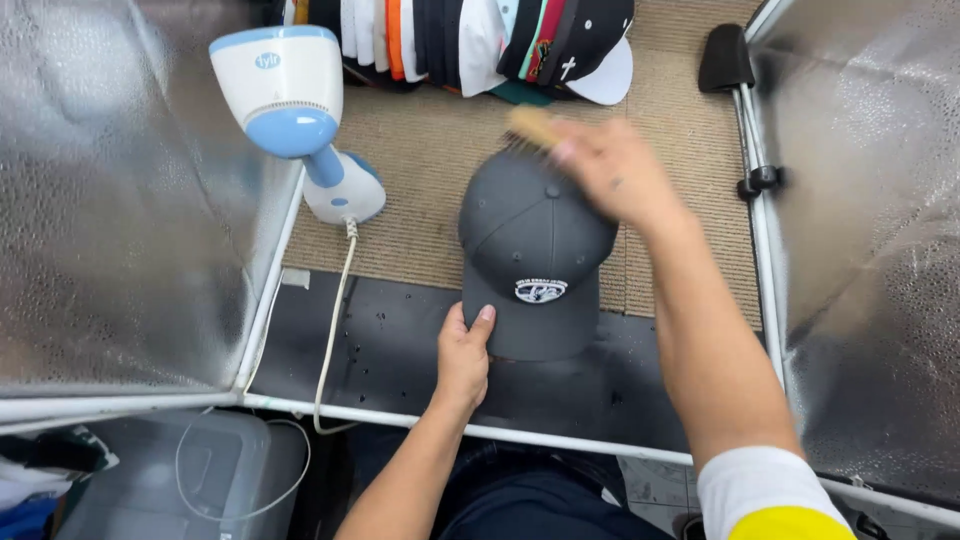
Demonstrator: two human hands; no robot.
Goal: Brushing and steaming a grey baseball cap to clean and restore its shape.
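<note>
On the mat in the middle of the booth sits a dark grey cap (535, 250), crown up, its brim pointing toward the person and reaching onto the dark wet-looking sheet (400, 350) at the near edge; a white and dark patch shows on the front of the cap above the brim; the left hand (463, 355) grips the near left corner of the brim, thumb on top and fingers curled under it; the right hand (615, 170) is blurred over the far right side of the crown, closed round a pale wooden brush (533, 127) whose bristles meet the back of the cap; the right arm wears a white sleeve with a yellow band; to the left of the cap, well apart from it, stands a white and light blue steamer (295, 100) on the woven tan mat (430, 200), its white cord (335, 330) running down over the dark sheet and across the white frame rail; along the far edge lies a row of stacked caps (470, 40) in white, orange, black and teal; shiny silver panels (110, 200) close the booth on the left and right, and a black-padded handle (725, 60) leans by the right panel
</note>
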